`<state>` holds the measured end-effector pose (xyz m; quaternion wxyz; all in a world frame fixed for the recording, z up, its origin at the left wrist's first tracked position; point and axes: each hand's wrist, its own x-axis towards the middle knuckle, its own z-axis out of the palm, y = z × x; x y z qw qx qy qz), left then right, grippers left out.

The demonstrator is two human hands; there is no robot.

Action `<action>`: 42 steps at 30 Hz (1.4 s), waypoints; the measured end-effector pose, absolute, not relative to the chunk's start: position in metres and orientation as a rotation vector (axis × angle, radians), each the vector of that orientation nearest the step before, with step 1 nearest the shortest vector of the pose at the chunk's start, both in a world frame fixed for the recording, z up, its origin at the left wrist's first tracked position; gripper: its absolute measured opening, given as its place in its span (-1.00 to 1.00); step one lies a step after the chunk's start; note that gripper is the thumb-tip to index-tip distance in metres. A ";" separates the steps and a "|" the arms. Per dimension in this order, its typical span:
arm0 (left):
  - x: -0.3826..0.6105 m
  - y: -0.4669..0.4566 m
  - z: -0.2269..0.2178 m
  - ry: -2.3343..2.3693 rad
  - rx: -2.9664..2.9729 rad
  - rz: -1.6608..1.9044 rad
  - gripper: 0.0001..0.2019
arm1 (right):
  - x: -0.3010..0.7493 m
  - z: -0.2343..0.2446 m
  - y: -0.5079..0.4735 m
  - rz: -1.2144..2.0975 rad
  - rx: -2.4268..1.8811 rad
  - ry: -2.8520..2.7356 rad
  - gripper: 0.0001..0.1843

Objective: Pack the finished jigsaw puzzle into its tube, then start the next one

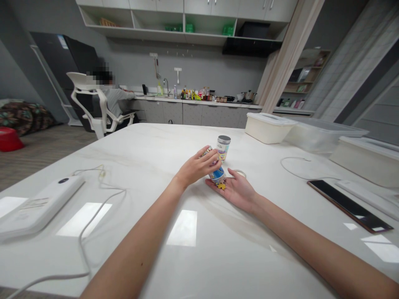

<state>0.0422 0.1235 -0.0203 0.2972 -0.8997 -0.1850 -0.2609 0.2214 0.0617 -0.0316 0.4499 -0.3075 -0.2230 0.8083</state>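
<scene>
A white, glossy marble table (187, 141) fills the view, with window light reflected on it in pale patches. At its centre the left hand (198, 166) has its fingers curled around a small tilted jar (217, 174), mouth pointing down. The right hand (239, 190) lies palm up and flat open just beneath it, with a yellow piece (222, 186) resting on the palm. An upright jar (223, 148) with a grey lid stands at 12 o'clock of the hands, just behind them.

At 8 o'clock lies a white device (37, 207) with its cable (93, 195). At 3 o'clock rests a dark phone (349, 205), and at 1 to 2 o'clock sit a white lidded box (268, 126) and a clear tub (321, 135).

Beyond the table, at 11 o'clock, a person (116, 99) sits in a white chair (90, 101) at a grey kitchen counter (199, 112) lined with bottles, under open shelves (187, 29).
</scene>
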 end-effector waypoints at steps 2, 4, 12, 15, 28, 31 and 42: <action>0.040 0.124 -0.020 -0.517 -2.388 -0.694 -0.68 | 0.221 -0.030 0.061 1.993 -0.772 -0.535 -0.38; 0.037 0.125 -0.020 -0.545 -2.394 -0.682 -0.68 | 0.220 -0.030 0.061 1.986 -0.779 -0.530 -0.39; 0.031 0.127 -0.017 -0.545 -2.271 -0.621 -0.69 | 0.222 -0.032 0.065 1.649 -1.018 -0.677 -0.76; 0.029 0.127 -0.016 -0.513 -2.176 -0.628 -0.73 | 0.224 -0.034 0.068 1.537 -1.108 -0.797 -0.79; 0.026 0.127 -0.013 -0.473 -2.004 -0.615 -0.78 | 0.225 -0.043 0.072 1.363 -1.150 -1.098 -0.76; 0.025 0.128 -0.014 -0.490 -2.036 -0.608 -0.77 | 0.228 -0.048 0.075 1.312 -1.178 -1.132 -0.76; 0.024 0.126 -0.014 -0.503 -1.993 -0.701 -0.77 | 0.230 -0.047 0.074 1.251 -1.189 -1.225 -0.74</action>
